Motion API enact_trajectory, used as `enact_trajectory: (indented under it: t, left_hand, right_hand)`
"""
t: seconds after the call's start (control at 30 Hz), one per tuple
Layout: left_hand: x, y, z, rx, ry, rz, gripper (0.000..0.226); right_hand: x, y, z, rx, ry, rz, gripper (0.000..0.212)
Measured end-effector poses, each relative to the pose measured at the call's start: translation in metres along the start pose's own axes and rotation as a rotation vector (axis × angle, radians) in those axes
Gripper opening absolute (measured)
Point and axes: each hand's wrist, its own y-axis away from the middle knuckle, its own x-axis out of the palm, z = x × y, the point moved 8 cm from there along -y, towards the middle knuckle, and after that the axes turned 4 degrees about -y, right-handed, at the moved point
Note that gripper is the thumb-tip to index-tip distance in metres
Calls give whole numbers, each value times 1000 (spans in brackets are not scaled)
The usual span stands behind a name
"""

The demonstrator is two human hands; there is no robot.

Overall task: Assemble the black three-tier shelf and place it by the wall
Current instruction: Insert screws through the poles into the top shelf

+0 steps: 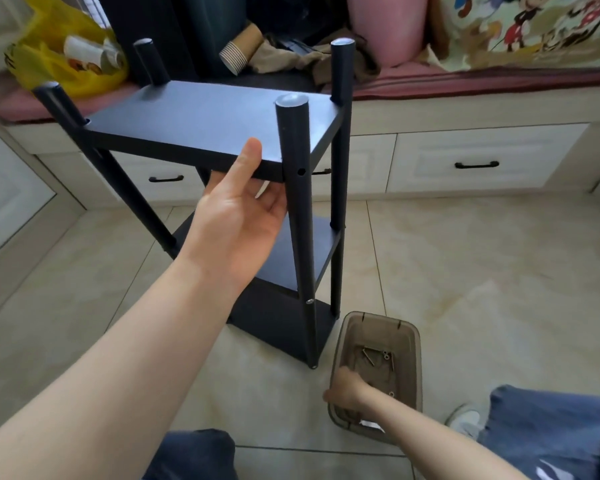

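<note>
The black three-tier shelf [201, 116] stands on the tiled floor in front of me, four round posts rising past its top board. My left hand [239, 209] holds the front edge of the top board, thumb on top and fingers underneath, beside the near right post [297, 188], which shows an empty screw hole. My right hand [345, 389] reaches into a brown translucent plastic box [413, 344] on the floor at the lower right. Loose screws [374, 356] lie in the box. The fingers of my right hand are hidden, so whether they hold anything does not show.
A window bench with white drawers [475, 164] and a red cushion runs across the back. On it sit a yellow bag [63, 57], clothes, a pink cushion and a cartoon-print pillow. My knees in blue trousers [555, 431] are at the bottom.
</note>
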Motion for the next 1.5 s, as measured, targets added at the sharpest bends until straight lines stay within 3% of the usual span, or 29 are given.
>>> enact_trajectory:
  t: [0.17, 0.33, 0.43, 0.53, 0.6, 0.9, 1.23, 1.4, 1.5]
  left_hand:
    - [-2, 8, 2, 1, -30, 14, 50]
    - [3, 17, 4, -7, -51, 20, 22]
    - [6, 18, 3, -13, -54, 15, 20]
    - [6, 18, 4, -6, -59, -4, 20]
    - [5, 17, 4, 0, -63, -10, 18]
    - [12, 17, 4, 16, -85, 60, 25]
    - [13, 15, 2, 35, -62, 61, 13]
    - [11, 15, 2, 33, -59, 66, 22]
    - [10, 15, 3, 30, -66, 56, 23]
  right_hand:
    - [-25, -4, -5, -24, 70, 4, 55]
    - [-54, -6, -18, -46, -99, 57, 72]
    - [-80, -15, -28, -54, -236, -8, 52]
    - [-105, -30, -37, -64, -166, -186, 28]
    - [-111, -38, -43, -44, -122, -259, 25]
    - [-93, -77, -36, -67, -83, -291, 11]
    - [-85, -81, -33, -158, -148, -360, 10]
    - [-71, -80, -27, -174, 73, -302, 14]
    - [-63, -78, -28, -176, 216, -309, 27]
